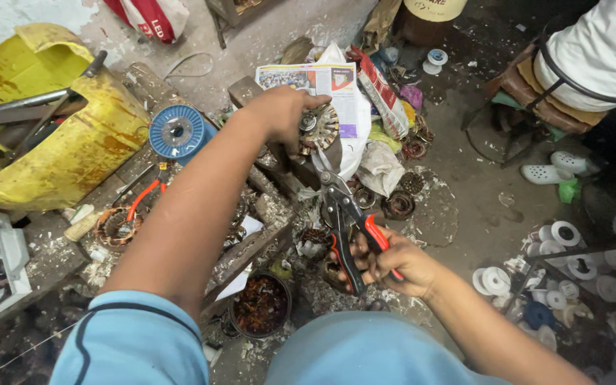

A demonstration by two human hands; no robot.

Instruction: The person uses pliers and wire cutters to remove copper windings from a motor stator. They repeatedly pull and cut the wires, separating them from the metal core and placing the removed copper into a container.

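Observation:
My left hand [281, 110] grips a round motor stator [320, 128] with copper windings, held upright over a wooden block [251, 89]. My right hand [386, 264] is closed around the red and black handles of metal cutters [347, 221]. The cutters' jaws point up toward the underside of the stator, just below it.
A blue wire spool [177, 132] and red-handled pliers [140, 203] lie at left beside a yellow container [73, 142]. A pot of copper scraps [259, 305] sits by my knees. Several white spools [565, 257] lie at right. Another person in a white top [600, 50] sits upper right.

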